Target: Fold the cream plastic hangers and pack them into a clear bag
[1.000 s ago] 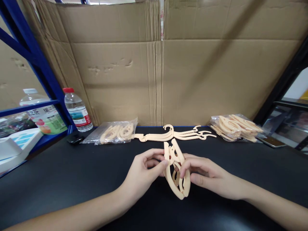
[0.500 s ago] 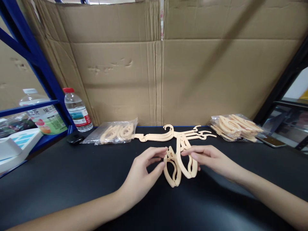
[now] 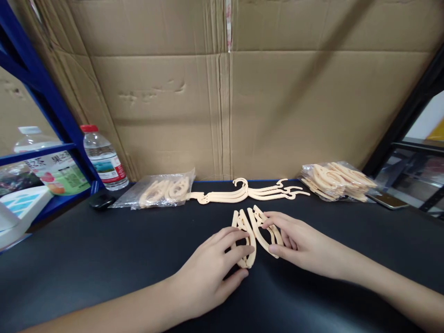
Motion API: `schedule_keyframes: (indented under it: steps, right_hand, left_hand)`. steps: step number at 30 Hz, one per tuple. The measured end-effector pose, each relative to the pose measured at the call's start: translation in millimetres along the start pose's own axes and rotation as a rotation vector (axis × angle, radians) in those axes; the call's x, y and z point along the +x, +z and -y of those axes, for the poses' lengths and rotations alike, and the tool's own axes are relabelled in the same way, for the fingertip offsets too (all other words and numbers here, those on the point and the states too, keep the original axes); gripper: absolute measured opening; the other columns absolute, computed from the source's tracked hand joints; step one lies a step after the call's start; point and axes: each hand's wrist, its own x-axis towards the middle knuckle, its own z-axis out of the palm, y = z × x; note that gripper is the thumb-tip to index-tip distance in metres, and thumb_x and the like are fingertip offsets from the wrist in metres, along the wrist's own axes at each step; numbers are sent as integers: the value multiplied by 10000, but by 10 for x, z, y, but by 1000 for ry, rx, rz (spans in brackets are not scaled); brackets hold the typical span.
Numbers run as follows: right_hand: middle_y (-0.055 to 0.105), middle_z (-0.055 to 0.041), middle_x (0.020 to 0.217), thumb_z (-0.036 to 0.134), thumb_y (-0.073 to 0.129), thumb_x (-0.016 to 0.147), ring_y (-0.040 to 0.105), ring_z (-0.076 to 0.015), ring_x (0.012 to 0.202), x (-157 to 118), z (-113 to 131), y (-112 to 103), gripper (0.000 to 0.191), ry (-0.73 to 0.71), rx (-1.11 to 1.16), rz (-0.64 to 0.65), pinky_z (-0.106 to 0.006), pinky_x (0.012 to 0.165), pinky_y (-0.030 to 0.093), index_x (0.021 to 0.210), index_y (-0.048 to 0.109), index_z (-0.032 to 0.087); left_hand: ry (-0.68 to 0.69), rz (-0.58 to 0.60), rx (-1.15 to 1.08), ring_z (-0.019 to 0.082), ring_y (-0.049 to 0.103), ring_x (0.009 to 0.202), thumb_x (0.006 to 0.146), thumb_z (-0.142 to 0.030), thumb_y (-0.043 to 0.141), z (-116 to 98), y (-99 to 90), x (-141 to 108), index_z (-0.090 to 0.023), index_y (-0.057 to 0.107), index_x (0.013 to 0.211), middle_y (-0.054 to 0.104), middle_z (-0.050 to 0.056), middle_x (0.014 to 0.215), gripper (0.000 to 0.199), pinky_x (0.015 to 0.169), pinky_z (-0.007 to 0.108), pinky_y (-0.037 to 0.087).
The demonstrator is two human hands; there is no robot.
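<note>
Two folded cream plastic hangers are side by side near the middle of the black table point(image 3: 104, 259). Over the left folded hanger point(image 3: 252, 238) lies my left hand point(image 3: 220, 261), its fingers spread across the top and the thumb below. My right hand point(image 3: 298, 238) grips the right folded hanger point(image 3: 261, 236) by its outer side, between fingers and thumb. Behind them, a row of unfolded cream hangers point(image 3: 225, 196) lies flat, hooks to the back and right.
Plastic bags of cream hangers lie at back left point(image 3: 164, 190) and back right point(image 3: 338, 181), the latter beside a phone point(image 3: 390, 200). A black mouse point(image 3: 101, 200), a red-capped bottle point(image 3: 106, 162) and a blue shelf frame stand left. Cardboard point(image 3: 156, 101) rises behind.
The right folded hanger has come down beside the left one, no longer overlapping the row behind. My left hand has moved over the left folded hanger. The view has shifted slightly.
</note>
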Motion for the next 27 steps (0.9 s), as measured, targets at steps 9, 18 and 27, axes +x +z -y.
schedule_keyframes:
  steps: [9,18,27]
  right_hand:
    - [446,-59,1395,289,572,864,410,-221,1284,-17,-16,66,298,-82,-84,70,-371,1082,333,1158,583,239]
    - [538,-61,1221,218,544,887,538,-183,1090,24,-5,73,248,-176,-78,80,-315,973,429,1130,591,218]
    - [509,-39,1073,164,530,887,544,-137,908,56,-50,27,149,-210,-30,65,-277,847,453,1016,589,211]
  left_hand:
    - [-4,-55,-39,230,450,1238,873,-136,535,137,-2,23,-230,540,1210,479,82,1319,350,1029,390,434]
    - [29,-54,-48,233,439,1246,886,-157,524,269,-25,48,-233,533,1234,483,86,1316,356,1038,400,424]
    - [30,-40,-38,228,430,1251,891,-166,515,263,-27,37,-220,522,1233,477,89,1323,347,1044,390,418]
